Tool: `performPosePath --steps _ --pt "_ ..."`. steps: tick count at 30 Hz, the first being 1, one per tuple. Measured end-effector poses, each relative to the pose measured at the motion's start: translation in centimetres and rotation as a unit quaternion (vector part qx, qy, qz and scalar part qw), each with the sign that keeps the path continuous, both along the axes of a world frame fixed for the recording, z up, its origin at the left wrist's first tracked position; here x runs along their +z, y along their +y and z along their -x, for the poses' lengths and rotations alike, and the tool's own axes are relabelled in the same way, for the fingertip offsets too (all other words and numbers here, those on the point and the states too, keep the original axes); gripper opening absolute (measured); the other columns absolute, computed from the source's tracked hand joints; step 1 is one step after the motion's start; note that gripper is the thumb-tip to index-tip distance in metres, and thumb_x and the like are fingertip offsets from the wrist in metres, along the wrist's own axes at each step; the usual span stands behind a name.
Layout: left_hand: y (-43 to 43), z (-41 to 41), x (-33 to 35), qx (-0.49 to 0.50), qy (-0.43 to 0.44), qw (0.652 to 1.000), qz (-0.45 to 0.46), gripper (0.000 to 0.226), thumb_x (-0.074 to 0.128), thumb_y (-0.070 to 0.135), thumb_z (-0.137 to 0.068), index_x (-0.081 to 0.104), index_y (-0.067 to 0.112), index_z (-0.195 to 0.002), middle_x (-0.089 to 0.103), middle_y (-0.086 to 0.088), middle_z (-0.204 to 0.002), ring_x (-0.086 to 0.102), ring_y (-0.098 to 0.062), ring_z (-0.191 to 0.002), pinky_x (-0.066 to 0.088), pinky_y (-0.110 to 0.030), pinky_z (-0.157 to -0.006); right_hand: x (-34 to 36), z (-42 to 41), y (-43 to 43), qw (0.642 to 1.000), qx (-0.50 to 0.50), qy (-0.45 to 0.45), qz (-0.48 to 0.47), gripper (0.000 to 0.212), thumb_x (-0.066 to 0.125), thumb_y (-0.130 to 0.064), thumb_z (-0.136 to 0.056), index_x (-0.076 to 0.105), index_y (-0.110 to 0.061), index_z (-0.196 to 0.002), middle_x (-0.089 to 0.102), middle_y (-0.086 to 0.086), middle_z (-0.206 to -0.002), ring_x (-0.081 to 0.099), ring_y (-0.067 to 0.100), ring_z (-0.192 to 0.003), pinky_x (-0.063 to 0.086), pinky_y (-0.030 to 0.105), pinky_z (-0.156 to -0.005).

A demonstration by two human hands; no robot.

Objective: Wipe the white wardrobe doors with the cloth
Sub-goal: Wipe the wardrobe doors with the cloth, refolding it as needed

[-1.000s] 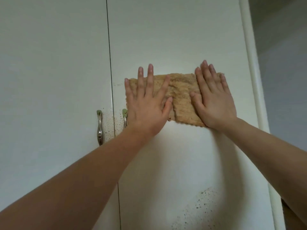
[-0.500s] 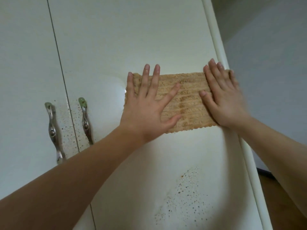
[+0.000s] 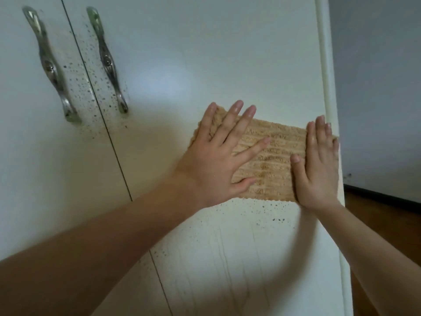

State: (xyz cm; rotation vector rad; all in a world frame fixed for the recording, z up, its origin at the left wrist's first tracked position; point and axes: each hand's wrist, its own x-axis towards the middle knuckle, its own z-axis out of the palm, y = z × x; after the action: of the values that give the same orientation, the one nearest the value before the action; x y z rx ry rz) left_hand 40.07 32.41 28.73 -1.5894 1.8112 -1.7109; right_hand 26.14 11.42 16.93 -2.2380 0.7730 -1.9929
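A tan ribbed cloth lies flat against the right wardrobe door, near its right edge. My left hand presses on the cloth's left part with fingers spread and straight. My right hand presses flat on its right end, fingertips reaching the door's edge trim. Dark specks dot the door just below the cloth, and wet streaks run down from there. The left wardrobe door also carries specks near the gap.
Two silver handles, the left handle and the right handle, sit either side of the door gap at upper left, with specks around them. A grey wall and wooden floor lie to the right of the wardrobe.
Both hands have slid the cloth down the right door and toward its right edge. The handles now appear higher and further left in the view.
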Motion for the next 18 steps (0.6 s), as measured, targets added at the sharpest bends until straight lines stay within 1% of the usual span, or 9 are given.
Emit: performPosePath --steps 3,6,11,14,18 --pt "1.4 -0.9 -1.3 0.0 -0.024 0.998 -0.052 0.076 0.031 0.071 -0.096 0.014 0.036 -0.161 -0.003 -0.018 -0.169 -0.005 -0.039 -0.156 0.002 -0.066 -0.121 -4.4 -1.8 3.1 0.997 0.002 -0.043 -0.056 0.069 0.025 -0.041 -0.107 0.005 -0.013 -0.166 -0.004 0.003 -0.175 -0.007 0.02 -0.161 0.002 0.057 -0.129" --pt "3.3 -2.2 -1.9 -0.003 -0.046 0.995 -0.093 0.075 0.031 0.071 -0.097 0.014 0.035 -0.161 -0.005 -0.016 -0.17 -0.007 -0.037 -0.157 0.002 -0.063 -0.122 -7.3 -3.9 6.7 0.991 0.006 -0.086 -0.099 0.069 0.024 -0.04 -0.107 0.004 -0.01 -0.166 -0.005 0.006 -0.175 -0.007 0.02 -0.161 0.001 0.057 -0.129" --pt "9.1 -5.7 -2.7 -0.01 -0.049 0.99 -0.134 0.071 0.032 0.067 -0.1 0.018 0.034 -0.161 0.001 -0.013 -0.17 -0.003 -0.033 -0.157 0.005 -0.059 -0.124 -9.8 -8.0 13.7 0.984 0.013 -0.103 -0.144 0.071 0.024 -0.039 -0.106 0.003 -0.006 -0.165 -0.007 0.011 -0.174 -0.008 0.024 -0.161 0.0 0.056 -0.129" --pt "14.3 -8.2 -3.2 -0.002 -0.033 0.991 -0.13 0.07 0.04 0.065 -0.099 0.022 0.035 -0.16 0.005 -0.01 -0.171 0.0 -0.03 -0.158 0.006 -0.057 -0.126 -9.9 -10.9 18.5 0.986 0.022 -0.088 -0.141 0.073 0.025 -0.039 -0.105 0.004 -0.003 -0.164 -0.006 0.014 -0.173 -0.008 0.028 -0.161 0.0 0.057 -0.129" --pt "23.1 -11.7 -3.8 0.035 -0.014 0.996 -0.086 0.072 0.045 0.065 -0.096 0.027 0.034 -0.159 0.012 -0.008 -0.17 0.008 -0.03 -0.158 0.011 -0.055 -0.126 -8.5 -14.7 25.6 0.992 0.037 -0.057 -0.111 0.074 0.026 -0.039 -0.103 0.008 0.001 -0.163 -0.004 0.017 -0.173 -0.005 0.032 -0.161 0.001 0.056 -0.129"
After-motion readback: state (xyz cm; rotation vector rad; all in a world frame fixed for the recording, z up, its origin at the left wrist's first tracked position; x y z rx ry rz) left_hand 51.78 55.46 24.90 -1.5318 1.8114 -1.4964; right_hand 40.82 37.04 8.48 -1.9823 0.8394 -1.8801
